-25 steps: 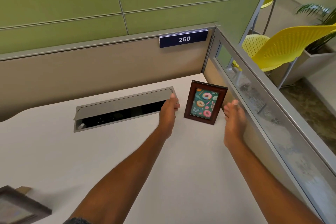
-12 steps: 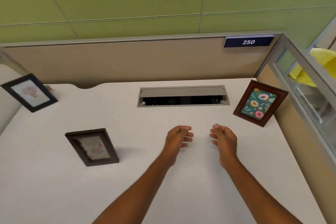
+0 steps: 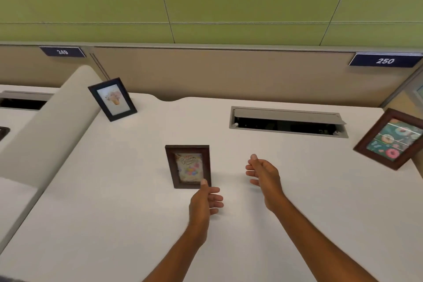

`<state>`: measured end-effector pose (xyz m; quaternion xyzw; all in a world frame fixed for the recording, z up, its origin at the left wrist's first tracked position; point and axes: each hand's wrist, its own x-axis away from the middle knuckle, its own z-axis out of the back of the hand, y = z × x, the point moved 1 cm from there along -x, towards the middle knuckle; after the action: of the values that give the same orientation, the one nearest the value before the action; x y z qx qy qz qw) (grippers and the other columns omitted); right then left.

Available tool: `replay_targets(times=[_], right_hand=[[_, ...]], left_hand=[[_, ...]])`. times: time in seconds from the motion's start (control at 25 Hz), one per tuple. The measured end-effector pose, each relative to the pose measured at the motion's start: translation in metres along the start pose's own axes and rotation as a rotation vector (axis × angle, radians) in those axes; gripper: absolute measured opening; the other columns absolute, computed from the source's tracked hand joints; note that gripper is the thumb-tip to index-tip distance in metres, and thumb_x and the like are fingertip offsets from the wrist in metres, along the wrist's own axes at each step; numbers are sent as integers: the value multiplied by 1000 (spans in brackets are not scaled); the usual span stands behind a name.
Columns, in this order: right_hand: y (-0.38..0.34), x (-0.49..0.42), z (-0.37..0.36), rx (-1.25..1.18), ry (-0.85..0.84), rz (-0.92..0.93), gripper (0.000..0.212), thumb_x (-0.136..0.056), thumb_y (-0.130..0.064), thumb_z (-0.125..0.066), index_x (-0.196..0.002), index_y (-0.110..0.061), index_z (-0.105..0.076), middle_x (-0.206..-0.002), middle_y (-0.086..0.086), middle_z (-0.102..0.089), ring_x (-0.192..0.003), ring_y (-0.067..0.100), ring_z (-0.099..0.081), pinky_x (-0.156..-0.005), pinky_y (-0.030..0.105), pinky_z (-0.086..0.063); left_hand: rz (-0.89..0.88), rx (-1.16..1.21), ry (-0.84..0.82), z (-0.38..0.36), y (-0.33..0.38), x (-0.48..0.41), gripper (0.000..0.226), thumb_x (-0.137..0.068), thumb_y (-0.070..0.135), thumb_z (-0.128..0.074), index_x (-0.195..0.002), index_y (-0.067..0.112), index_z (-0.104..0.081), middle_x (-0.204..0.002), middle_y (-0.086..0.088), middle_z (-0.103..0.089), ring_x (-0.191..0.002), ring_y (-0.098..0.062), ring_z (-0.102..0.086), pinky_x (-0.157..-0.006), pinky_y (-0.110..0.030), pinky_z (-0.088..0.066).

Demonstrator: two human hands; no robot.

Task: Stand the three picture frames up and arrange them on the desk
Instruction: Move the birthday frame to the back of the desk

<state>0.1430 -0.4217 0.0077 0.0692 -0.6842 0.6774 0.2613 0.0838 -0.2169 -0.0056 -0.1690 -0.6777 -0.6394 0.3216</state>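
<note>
The brown frame [image 3: 188,166] stands on the bench [image 3: 297,190], left of the cable tray [image 3: 288,121]. It is probably light, rigid and glass-fronted; grip the side rails. Left hand [image 3: 204,202] and right hand [image 3: 263,175] are loosely spread, empty.

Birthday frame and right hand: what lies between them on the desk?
Nothing: in the head view only bare desk separates the birthday frame from the right hand.

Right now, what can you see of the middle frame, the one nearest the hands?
The middle frame is dark brown, wood-look, portrait format, holding a pale card with blurred lettering and pastel shapes. It appears to stand upright on the white desk, facing the camera. The left hand overlaps its lower right corner; contact is unclear.
</note>
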Motion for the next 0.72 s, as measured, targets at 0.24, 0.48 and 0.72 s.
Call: replay_targets(times=[0.24,0.48,0.72], right_hand=[[-12,13,-83,120,-171,-55,64,-100,-74,-49,-123,-18,-70,-121,2,-76,-114,21,-72,-99,44,-59],[-18,14,-124,147,-304,-76,82,-91,-88,-34,-139,-29,-66,-131,-3,-74,-123,17,-67,-111,46,-49],[-12,6,-134,123,-344,-97,63,-83,-93,-44,-112,-45,-71,-98,-29,-81,-93,-4,-78,-82,22,-54]], left_hand=[[-117,37,317,100,29,-20,66,-107,71,-39,-108,16,-76,-100,-4,-70,-90,-25,-67,-84,-40,-55],[-161,-44,4,123,80,-55,94,-95,91,-21,-133,21,-71,-133,-3,-75,-132,-24,-61,-122,-53,-34],[-182,-91,-186,119,91,-73,84,-89,97,-23,-129,44,-74,-126,14,-82,-127,-13,-71,-117,-45,-47]])
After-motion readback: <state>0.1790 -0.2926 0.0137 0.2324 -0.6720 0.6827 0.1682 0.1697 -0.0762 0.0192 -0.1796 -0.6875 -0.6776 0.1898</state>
